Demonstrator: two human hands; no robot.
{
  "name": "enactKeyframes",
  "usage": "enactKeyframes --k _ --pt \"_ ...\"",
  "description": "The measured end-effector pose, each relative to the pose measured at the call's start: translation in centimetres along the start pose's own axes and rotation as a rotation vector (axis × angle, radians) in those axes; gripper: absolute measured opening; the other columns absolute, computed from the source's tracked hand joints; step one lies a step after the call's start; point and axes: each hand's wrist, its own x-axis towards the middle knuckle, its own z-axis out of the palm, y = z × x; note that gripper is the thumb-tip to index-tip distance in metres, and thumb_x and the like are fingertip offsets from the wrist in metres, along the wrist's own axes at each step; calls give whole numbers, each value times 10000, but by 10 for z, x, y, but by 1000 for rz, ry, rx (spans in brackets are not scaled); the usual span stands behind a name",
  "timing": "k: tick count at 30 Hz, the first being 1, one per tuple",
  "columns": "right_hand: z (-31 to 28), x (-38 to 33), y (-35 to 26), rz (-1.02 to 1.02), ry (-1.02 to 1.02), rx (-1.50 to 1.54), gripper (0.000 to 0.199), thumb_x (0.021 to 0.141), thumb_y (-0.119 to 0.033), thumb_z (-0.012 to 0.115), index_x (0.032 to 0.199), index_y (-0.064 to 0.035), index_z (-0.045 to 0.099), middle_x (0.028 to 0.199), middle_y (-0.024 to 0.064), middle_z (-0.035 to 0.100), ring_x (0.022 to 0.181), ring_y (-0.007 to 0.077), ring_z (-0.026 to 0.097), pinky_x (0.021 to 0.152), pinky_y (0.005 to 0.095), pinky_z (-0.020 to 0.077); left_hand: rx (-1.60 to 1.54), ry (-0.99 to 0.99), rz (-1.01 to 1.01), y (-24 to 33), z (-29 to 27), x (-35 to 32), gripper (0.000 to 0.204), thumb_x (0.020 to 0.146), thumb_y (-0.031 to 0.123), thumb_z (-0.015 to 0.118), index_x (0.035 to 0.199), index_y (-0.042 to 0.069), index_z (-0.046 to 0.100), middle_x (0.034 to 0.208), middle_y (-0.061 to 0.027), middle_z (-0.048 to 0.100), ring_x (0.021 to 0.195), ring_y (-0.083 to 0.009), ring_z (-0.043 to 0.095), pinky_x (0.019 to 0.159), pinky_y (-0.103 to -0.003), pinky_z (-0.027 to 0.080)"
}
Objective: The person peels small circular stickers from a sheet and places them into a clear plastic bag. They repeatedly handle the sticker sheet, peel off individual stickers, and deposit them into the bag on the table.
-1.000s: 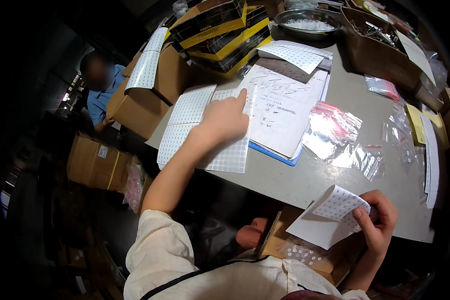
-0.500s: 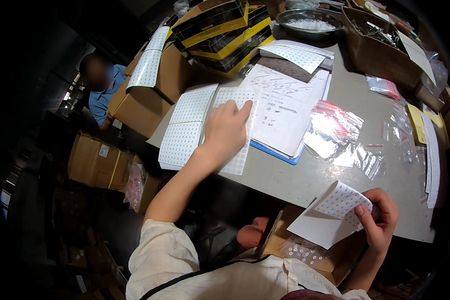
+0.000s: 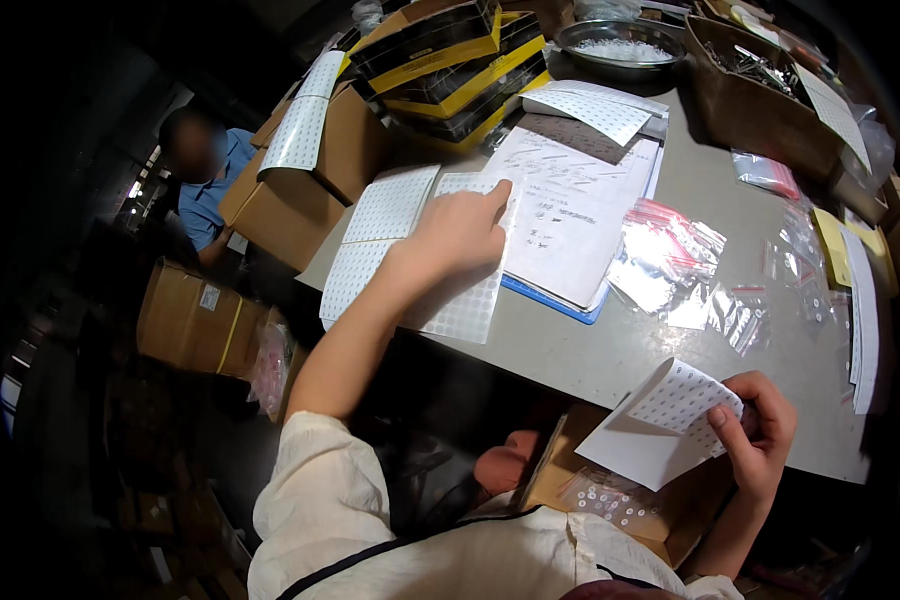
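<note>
My left hand (image 3: 462,232) rests over a translucent sheet of round stickers (image 3: 462,313), index finger stretched toward its upper right edge. The other fingers are bent and partly hidden. Beside it, under my wrist, lies a white stack of printed label sheets (image 3: 355,265) with a band across it. At the lower right, my right hand (image 3: 760,435) is closed on a folded label sheet (image 3: 670,415), thumb on top. That sheet hangs above an open cardboard box (image 3: 558,470), in which a clear bag of small white rings (image 3: 610,500) shows.
Handwritten papers on a blue clipboard (image 3: 560,230) lie mid-table, with clear zip bags (image 3: 670,250) to their right. Black-and-yellow boxes (image 3: 450,70), a metal bowl (image 3: 620,48) and a bin of metal parts (image 3: 755,110) stand behind. A person in blue (image 3: 205,190) is at far left.
My left hand has moved a little up and to the right over the sticker sheet, and the sheet has shifted slightly. My right hand keeps its hold, almost unmoved.
</note>
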Motion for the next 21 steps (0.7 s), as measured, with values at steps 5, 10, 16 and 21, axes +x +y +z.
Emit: enactKeyframes --k 5,10,16,21 --pt "-2 0 -4 13 -11 -16 149 825 -12 757 913 57 659 813 46 622 706 87 512 604 230 357 -268 -61 -20 -5 -16 24 276 814 148 597 1017 -6 703 797 -184 685 723 -279 678 684 -375 525" --pt "0 0 -2 0 36 18 135 855 -3 741 949 53 663 840 33 622 739 82 529 636 220 381 -1019 128 -162 40 -1 -16 303 1019 106 566 1262 -10 705 807 -7 674 737 -82 611 656 -238 486" --pt "-1 -1 -3 48 15 166 217 887 4 729 1075 61 637 967 34 636 871 90 575 767 222 446 -1142 -67 370 112 -15 -61 463 990 135 682 1424 17 572 1207 -102 653 1072 -164 662 907 -305 550" --pt "-2 -3 -6 76 54 172 234 892 5 727 1099 59 632 1002 42 635 903 93 581 792 231 456 -1232 -312 369 151 -17 -64 571 960 122 720 1470 19 484 1210 -95 620 1088 -147 607 917 -299 524"
